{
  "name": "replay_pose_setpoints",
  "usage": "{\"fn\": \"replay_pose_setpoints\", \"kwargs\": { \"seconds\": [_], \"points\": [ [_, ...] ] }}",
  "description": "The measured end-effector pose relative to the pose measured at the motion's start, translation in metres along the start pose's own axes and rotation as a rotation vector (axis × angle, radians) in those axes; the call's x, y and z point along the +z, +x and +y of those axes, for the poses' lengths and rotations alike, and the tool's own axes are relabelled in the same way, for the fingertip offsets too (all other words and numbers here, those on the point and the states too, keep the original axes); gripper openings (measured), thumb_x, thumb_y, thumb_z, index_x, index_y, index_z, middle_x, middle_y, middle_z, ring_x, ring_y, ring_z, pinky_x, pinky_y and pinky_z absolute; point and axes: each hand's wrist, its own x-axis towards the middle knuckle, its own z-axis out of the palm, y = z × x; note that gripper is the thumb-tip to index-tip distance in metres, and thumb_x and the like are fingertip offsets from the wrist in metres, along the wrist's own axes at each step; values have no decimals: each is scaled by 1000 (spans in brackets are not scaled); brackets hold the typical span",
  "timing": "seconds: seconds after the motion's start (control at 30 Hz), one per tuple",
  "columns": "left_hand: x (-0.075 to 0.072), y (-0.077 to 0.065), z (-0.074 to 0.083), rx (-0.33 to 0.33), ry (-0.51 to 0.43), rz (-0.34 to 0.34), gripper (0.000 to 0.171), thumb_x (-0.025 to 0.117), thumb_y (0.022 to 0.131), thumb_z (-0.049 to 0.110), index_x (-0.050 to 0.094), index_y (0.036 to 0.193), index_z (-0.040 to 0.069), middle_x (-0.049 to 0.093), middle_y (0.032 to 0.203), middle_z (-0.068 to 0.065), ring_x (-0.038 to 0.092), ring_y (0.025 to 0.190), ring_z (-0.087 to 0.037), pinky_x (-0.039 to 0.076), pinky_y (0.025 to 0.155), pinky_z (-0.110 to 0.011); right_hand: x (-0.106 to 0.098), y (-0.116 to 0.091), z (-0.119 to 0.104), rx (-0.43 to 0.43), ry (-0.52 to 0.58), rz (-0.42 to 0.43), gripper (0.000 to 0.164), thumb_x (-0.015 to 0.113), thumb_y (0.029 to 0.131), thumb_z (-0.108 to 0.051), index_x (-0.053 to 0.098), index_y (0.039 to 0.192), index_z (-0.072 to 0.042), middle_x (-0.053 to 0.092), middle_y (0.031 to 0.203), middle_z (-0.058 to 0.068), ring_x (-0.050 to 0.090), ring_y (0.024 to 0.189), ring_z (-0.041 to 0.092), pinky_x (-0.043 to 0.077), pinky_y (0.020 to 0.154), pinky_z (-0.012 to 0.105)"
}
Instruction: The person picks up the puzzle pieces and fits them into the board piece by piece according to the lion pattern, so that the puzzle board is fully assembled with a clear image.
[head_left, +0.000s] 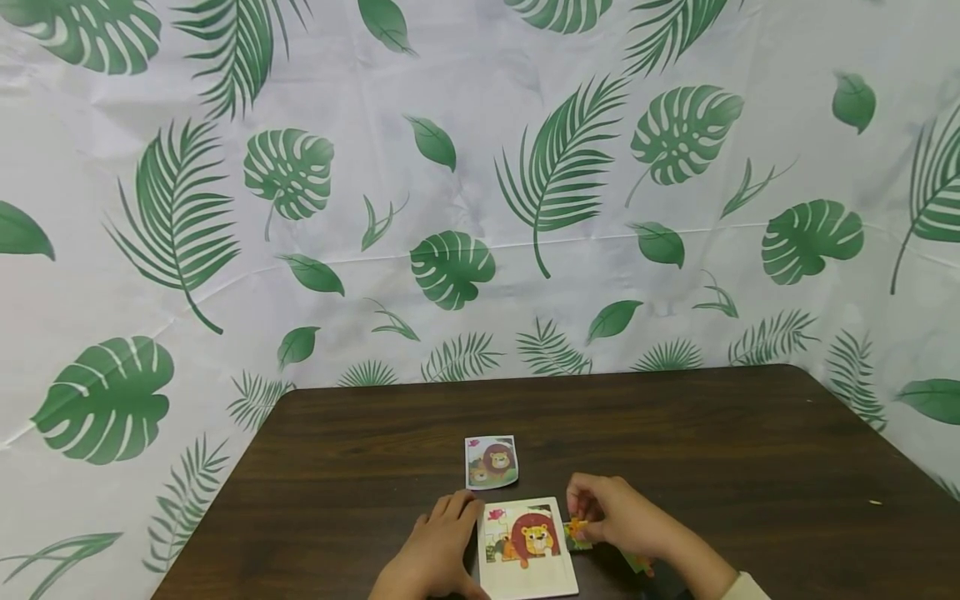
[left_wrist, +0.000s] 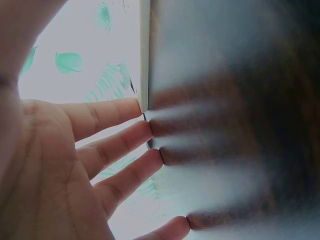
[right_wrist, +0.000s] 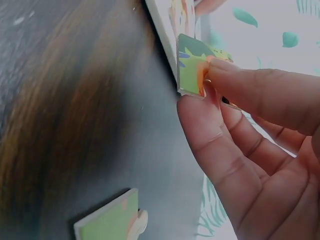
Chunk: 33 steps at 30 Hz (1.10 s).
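Note:
A pale puzzle board (head_left: 528,583) lies on the table, its upper part filled with pieces that show a lion's head. My left hand (head_left: 438,546) rests at the board's left side, fingers stretched out; in the left wrist view the index fingertip (left_wrist: 134,106) meets the board's edge and the other fingertips come down to the tabletop. Just right of the board, my right hand (head_left: 618,517) pinches a green and orange puzzle piece (right_wrist: 192,70) between thumb and fingers. Another green puzzle piece (head_left: 636,562) lies on the table, partly hidden under the right forearm.
A small picture card (head_left: 491,462) of two lions lies beyond the board. The dark wood table (head_left: 375,433) reaches back to a white cloth (head_left: 360,317) printed with green leaves. A tiny light scrap (head_left: 875,502) is at the right.

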Motion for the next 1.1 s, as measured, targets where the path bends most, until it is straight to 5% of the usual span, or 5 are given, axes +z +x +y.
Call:
{"fn": "replay_pose_setpoints", "kwargs": {
  "seconds": [0.63, 1.1],
  "points": [
    [1, 1, -2, 0, -15, -3, 105, 84, 52, 50, 41, 137, 6, 35, 138, -14, 33, 124, -35, 34, 88, -61, 21, 15, -17, -30, 67, 71, 26, 78, 72, -8, 55, 84, -11, 54, 75, -4, 50, 66, 8, 44, 59, 25],
    [2, 0, -1, 3, -7, 6, 103, 84, 53, 50, 42, 135, 5, 35, 138, -14, 33, 124, -35, 34, 88, -62, 44, 27, -32, -38, 118, 39, 26, 77, 70, -1, 55, 82, -10, 56, 74, -4, 51, 64, 5, 45, 58, 23]
  ]
}}
